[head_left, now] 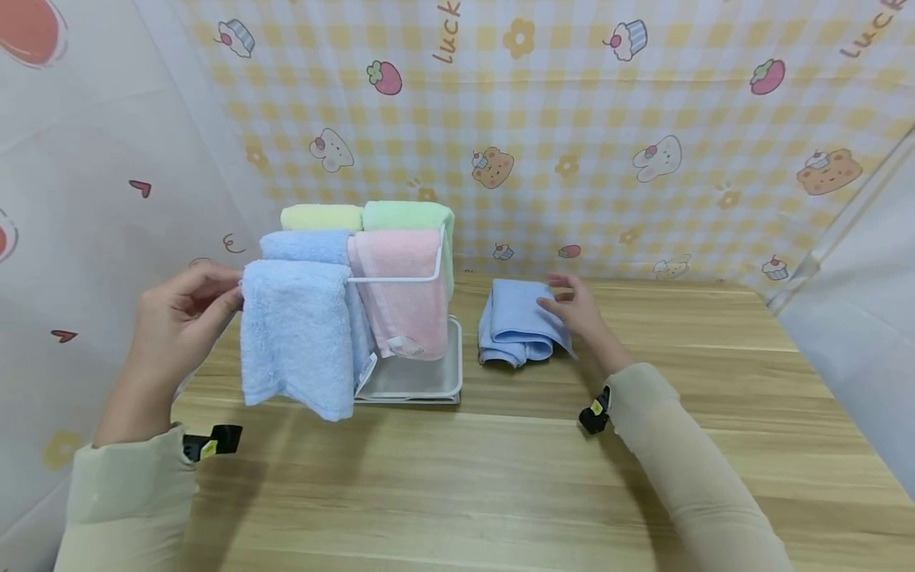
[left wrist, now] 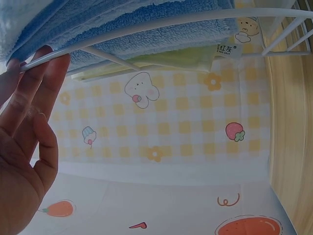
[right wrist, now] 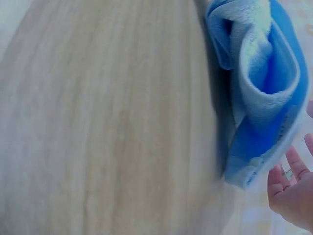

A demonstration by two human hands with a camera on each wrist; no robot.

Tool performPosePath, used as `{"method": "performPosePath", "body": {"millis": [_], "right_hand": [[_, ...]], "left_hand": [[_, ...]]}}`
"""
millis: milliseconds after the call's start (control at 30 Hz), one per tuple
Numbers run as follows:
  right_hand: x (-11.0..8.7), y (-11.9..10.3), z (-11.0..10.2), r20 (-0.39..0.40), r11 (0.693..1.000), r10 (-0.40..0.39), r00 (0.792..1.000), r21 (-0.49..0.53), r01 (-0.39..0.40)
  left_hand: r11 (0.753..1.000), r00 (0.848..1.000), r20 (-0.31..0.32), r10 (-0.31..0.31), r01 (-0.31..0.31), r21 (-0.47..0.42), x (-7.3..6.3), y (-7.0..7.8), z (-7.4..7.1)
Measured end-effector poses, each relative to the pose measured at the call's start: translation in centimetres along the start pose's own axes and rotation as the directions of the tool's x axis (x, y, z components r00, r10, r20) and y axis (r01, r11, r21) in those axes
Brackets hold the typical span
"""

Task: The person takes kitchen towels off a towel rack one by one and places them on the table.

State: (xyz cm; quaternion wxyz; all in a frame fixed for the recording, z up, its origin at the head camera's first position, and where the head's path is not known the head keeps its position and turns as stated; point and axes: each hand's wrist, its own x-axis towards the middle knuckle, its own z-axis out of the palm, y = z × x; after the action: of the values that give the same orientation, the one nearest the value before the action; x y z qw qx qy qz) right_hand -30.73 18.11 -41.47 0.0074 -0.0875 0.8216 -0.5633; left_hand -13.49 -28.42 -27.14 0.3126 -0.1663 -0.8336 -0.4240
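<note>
A white wire rack (head_left: 395, 279) stands left of centre, hung with small towels. At the near left hangs a light blue towel (head_left: 296, 334). My left hand (head_left: 175, 326) is at its upper left edge; in the left wrist view, thumb and fingers pinch the rack's white rail (left wrist: 146, 30) at the corner beside the cloth. Right of the rack, a folded blue towel (head_left: 525, 314) lies in a loose heap on the table. My right hand (head_left: 581, 311) is at that towel's right side, fingers spread and loosely bent; whether the fingertips touch the cloth is unclear.
Also on the rack are a yellow towel (head_left: 322, 217), a green towel (head_left: 407, 213), a second blue towel (head_left: 303, 246) and a pink towel (head_left: 400, 294). A grey tray (head_left: 422, 380) forms its base. A checked cloth backdrop (head_left: 572, 119) rises behind the wooden table (head_left: 457, 492).
</note>
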Motion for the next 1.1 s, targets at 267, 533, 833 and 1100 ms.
{"method": "performPosePath", "body": {"millis": [267, 533, 833, 1100], "right_hand": [[-1.7, -2.6, -0.6, 0.026, 0.999, -0.018, 0.999, 0.044, 0.017], [-2.7, -4.5, -0.2, 0.007, 0.987, -0.142, 0.990, 0.072, 0.141], [-5.9, -9.6, 1.1, -0.009, 0.942, -0.294, 0.956, 0.165, 0.292], [-8.8, -13.7, 3.6, 0.008, 0.866, -0.473, 0.881, 0.191, 0.463]], "left_hand": [[1.000, 1.000, 0.005, 0.014, -0.014, 0.015, 0.0, -0.1, 0.0], [1.000, 1.000, -0.012, 0.029, -0.029, 0.010, 0.0, -0.1, 0.1], [1.000, 1.000, -0.015, 0.026, -0.026, 0.016, -0.2, -0.1, 0.2], [1.000, 1.000, -0.023, -0.004, 0.005, 0.029, -0.2, -0.1, 0.2]]}}
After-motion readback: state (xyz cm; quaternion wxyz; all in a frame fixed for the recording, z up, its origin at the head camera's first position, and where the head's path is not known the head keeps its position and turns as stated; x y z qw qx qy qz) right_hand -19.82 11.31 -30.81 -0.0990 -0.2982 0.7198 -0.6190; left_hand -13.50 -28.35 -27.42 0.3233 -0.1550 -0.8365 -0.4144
